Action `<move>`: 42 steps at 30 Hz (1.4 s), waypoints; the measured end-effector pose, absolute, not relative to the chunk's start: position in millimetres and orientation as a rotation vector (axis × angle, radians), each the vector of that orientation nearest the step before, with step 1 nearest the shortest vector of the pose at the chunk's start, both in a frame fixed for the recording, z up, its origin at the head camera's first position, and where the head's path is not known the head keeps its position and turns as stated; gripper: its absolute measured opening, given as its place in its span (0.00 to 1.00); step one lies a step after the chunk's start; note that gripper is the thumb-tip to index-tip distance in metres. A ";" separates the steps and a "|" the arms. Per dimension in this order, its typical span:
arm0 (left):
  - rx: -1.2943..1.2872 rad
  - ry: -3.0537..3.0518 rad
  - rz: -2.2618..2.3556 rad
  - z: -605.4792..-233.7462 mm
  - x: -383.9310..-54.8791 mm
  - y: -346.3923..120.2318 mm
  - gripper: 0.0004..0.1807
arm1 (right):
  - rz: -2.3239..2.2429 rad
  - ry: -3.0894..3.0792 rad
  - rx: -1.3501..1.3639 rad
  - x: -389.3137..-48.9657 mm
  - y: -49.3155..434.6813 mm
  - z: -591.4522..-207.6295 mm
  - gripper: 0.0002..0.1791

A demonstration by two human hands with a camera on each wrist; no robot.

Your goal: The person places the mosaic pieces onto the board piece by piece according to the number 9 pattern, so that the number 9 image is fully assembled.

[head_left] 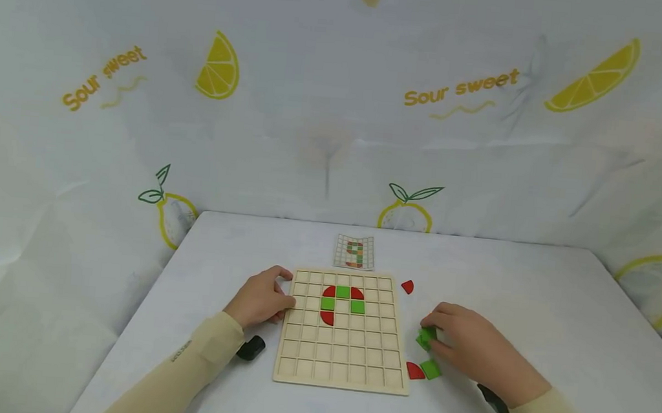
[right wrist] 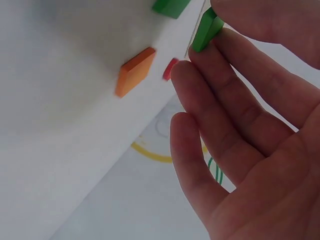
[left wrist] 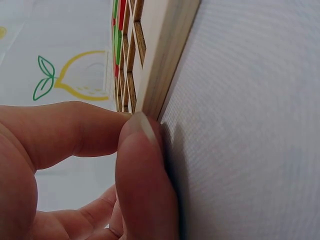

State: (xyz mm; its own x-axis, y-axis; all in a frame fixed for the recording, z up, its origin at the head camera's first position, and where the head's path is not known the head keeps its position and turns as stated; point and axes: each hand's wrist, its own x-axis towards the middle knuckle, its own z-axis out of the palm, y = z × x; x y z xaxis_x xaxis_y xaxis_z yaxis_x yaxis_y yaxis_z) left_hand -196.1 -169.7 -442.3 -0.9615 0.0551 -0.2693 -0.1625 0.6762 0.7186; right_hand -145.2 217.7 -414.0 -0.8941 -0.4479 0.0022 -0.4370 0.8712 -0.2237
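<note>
My left hand (head_left: 262, 297) rests at the left side of a wooden grid board (head_left: 342, 356). Its thumb and index fingertips touch the board's edge, seen close in the left wrist view. On the board, green squares (head_left: 343, 292) and red quarter-circle pieces (head_left: 327, 318) form an arch near the top. Right of the board, my right hand (head_left: 457, 336) pinches a green tile (right wrist: 206, 30) between thumb and fingertips. Another green tile (head_left: 430, 369) lies below that hand, touching a red quarter-circle (head_left: 414, 371) by the board's right edge.
A pattern card (head_left: 354, 252) with a coloured figure lies behind the board. One red piece (head_left: 408, 286) sits off its upper right corner. In the right wrist view an orange tile (right wrist: 135, 72) lies on the white table. A lemon-print sheet (head_left: 327, 102) hangs behind.
</note>
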 end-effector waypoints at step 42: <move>-0.073 2.616 1.186 -439.7 -196.2 -172.7 0.30 | -0.371 2.907 -1.045 -184.4 91.8 -426.8 0.11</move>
State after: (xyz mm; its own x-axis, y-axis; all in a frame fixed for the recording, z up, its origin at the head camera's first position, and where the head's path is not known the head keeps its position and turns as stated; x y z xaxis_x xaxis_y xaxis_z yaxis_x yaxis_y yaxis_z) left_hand -196.2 -172.7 -439.7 -0.9629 0.0637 -0.2621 -0.1552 0.6638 0.7316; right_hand -184.4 91.8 -426.8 -0.7742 -0.6309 0.0519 -0.6237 0.7461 -0.2330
